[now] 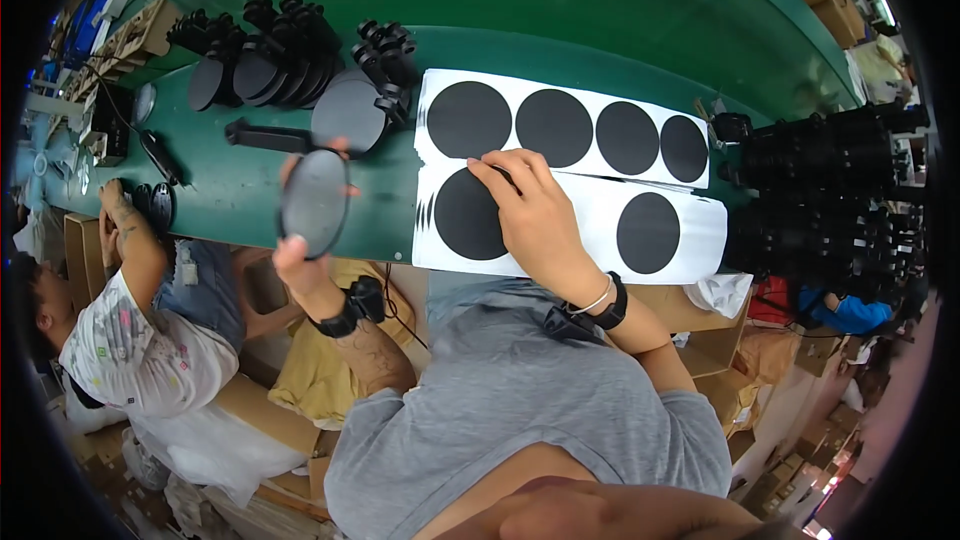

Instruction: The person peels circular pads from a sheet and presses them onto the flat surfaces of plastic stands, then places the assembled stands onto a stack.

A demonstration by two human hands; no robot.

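Note:
My left hand (297,258) grips a round grey disc (316,202) by its edges, tilted up over the table's front edge; both are smeared by motion. On a white backing sheet (590,230), my right hand (535,210) has its bent fingertips at the upper edge of a black round sticker (468,215). The fingers look pinched on that edge, though the palm hides part of it. One more black circle (648,232) is on this sheet, to the right. Behind it lies a second white sheet (520,86) bearing several black circles in a row.
Black stands with round bases (275,75) crowd the back left of the green table (215,205). A black bar (268,136) lies near another disc (350,112). Black parts (820,160) are stacked at the right. At far left sits a co-worker (150,330), one arm on the table.

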